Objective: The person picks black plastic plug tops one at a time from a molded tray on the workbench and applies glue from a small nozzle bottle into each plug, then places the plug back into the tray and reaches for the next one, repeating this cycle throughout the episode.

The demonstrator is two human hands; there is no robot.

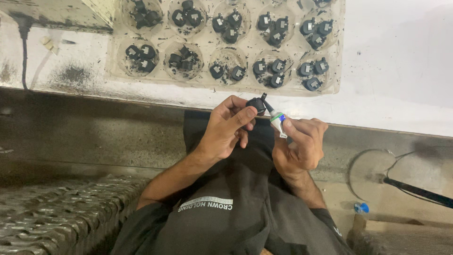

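Observation:
My left hand [225, 128] grips a small black round part [257, 104] between thumb and fingers, near the table's front edge. My right hand [302, 141] holds a small white tube [277, 122] with a dark nozzle whose tip touches the black part. Both hands hover over my dark shirt, just below the white tabletop [391, 71]. A clear plastic tray [222, 45] with round pockets lies on the table beyond the hands. Each pocket holds two or three similar black parts [271, 71] with white labels.
A black cable [23, 52] runs down the table's left side. Another black cable [415, 191] lies on the grey floor at the right, near a small blue cap [362, 208]. A woven mat [56, 212] covers the lower left.

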